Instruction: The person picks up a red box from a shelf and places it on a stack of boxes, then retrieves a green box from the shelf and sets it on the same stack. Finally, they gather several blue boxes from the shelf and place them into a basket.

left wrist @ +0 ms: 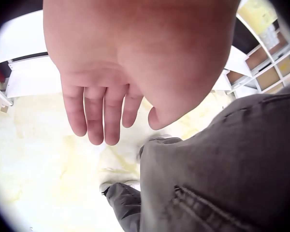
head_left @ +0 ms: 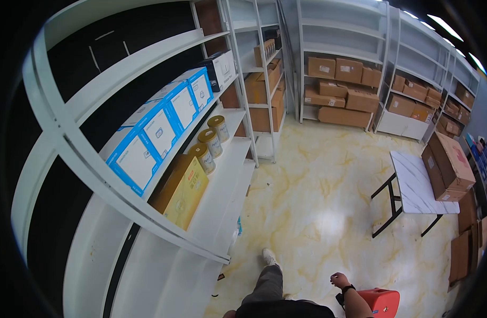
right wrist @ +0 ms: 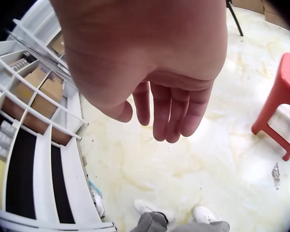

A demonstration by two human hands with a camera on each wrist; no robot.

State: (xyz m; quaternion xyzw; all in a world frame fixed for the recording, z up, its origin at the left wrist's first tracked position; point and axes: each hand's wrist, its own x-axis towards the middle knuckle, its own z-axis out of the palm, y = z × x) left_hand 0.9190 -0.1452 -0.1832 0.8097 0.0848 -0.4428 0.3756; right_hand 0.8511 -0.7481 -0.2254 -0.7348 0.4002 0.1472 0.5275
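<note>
My left hand hangs at my side, fingers straight and relaxed, holding nothing; below it are the pale marble floor and my grey trouser leg. It does not show in the head view. My right hand also hangs loose with nothing in it; in the head view the right hand sits low, a dark watch on its wrist, just left of a red plastic stool. The same red stool stands to the right of that hand in the right wrist view.
White shelving runs along my left with blue-and-white boxes, three round tins and a yellow box. Brown cartons fill the far shelves. A white folding table on the right carries a large carton.
</note>
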